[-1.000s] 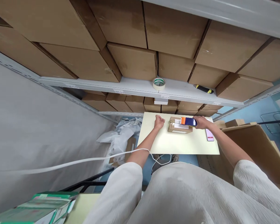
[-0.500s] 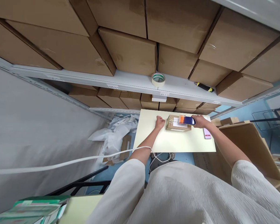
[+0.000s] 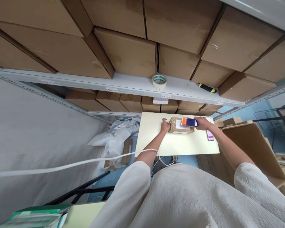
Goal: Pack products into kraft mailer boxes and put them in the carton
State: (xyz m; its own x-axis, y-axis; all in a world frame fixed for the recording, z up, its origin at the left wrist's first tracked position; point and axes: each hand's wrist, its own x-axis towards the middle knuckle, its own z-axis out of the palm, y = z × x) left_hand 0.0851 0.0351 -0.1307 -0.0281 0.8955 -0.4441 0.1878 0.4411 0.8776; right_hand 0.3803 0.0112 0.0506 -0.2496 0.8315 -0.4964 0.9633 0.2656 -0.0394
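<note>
Moved rightward since the earlier frame, left hand [image 3: 165, 125] now meets the left end of the box [image 3: 173, 128] on the table [image 3: 185, 144], apparently bracing it; finger opening unclear. Right hand [image 3: 202, 123]: closed around the blue-and-orange tool [image 3: 192, 123].

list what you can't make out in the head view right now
All in the head view:
- Print on the small box: too small, partly covered by the dark blue tool.
- The tool's orange end: pixelated.
- The tool's handle: mostly hidden by the right hand.
- Text on the phone: too small.
- Full extent of the green package: cut off by the bottom edge.
</note>
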